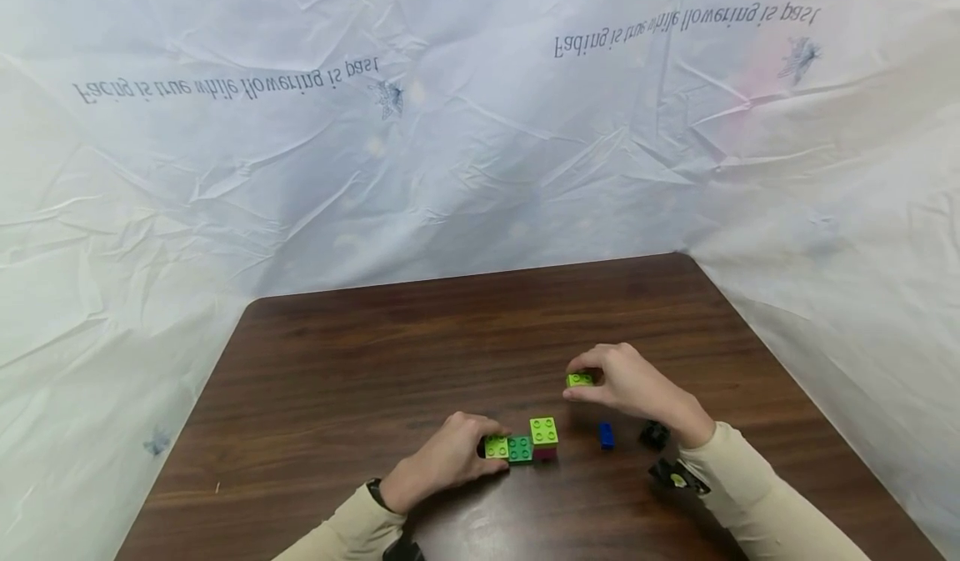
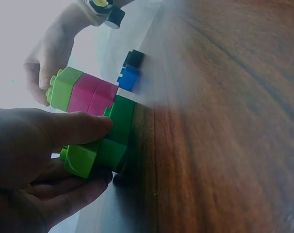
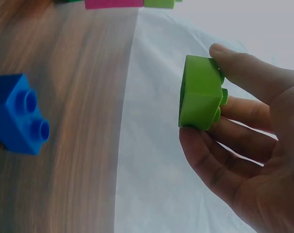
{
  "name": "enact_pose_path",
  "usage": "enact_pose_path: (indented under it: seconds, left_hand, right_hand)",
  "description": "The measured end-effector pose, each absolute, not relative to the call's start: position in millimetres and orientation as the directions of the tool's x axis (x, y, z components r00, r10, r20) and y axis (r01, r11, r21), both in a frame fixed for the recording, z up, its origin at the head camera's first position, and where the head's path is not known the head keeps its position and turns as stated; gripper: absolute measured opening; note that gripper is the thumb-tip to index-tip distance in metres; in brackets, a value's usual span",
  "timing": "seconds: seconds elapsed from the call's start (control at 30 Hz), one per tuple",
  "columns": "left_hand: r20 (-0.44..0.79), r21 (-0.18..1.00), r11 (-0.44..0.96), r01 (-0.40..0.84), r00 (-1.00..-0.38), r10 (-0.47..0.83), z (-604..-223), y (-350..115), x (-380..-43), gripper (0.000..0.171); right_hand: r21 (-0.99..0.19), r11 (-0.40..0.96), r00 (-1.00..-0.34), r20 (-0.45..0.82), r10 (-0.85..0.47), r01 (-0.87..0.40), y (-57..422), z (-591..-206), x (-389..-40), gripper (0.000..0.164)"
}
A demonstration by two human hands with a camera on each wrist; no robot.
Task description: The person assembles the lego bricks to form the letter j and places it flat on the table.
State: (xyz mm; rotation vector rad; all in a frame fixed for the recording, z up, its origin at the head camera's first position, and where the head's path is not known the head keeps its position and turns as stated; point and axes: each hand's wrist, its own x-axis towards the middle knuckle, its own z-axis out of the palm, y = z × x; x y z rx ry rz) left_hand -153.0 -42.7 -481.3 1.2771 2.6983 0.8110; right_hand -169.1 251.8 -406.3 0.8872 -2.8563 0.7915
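My left hand (image 1: pixel 442 454) holds the left end of a joined row of toy building bricks, thumb and fingers on either side of a lime brick (image 2: pixel 81 159). Green bricks (image 2: pixel 120 121) form the low part of the row. At its right end stand pink bricks (image 2: pixel 92 93) with a lime brick (image 1: pixel 543 430) on top. Above the table, beyond that row and to its right, my right hand (image 1: pixel 626 382) pinches a loose lime brick (image 3: pixel 200 92) between thumb and fingers. The loose brick's studs face the palm.
A blue brick (image 1: pixel 606 436) lies on the brown wooden table (image 1: pixel 360 361) right of the row, with a dark brick (image 2: pixel 133 58) near it. A black device (image 1: pixel 678 476) is worn on the right wrist. White printed sheeting (image 1: pixel 450 169) surrounds the table's far edge and sides.
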Motion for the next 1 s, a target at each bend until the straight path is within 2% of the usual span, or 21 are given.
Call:
enact_pose_path:
  seconds: [0.37, 1.0]
  left_hand:
    - [0.165, 0.482, 0.534, 0.694, -0.671, 0.723, -484, -40, -151, 0.032]
    - [0.173, 0.481, 0.533, 0.696, -0.671, 0.721, -483, -38, -149, 0.031]
  right_hand:
    - [-0.52, 0.616, -0.784, 0.195, -0.589, -0.592, 238, -410, -167, 0.028]
    - [-0.512, 0.532, -0.704, 0.229, -0.672, -0.675, 220, -406, -157, 0.023]
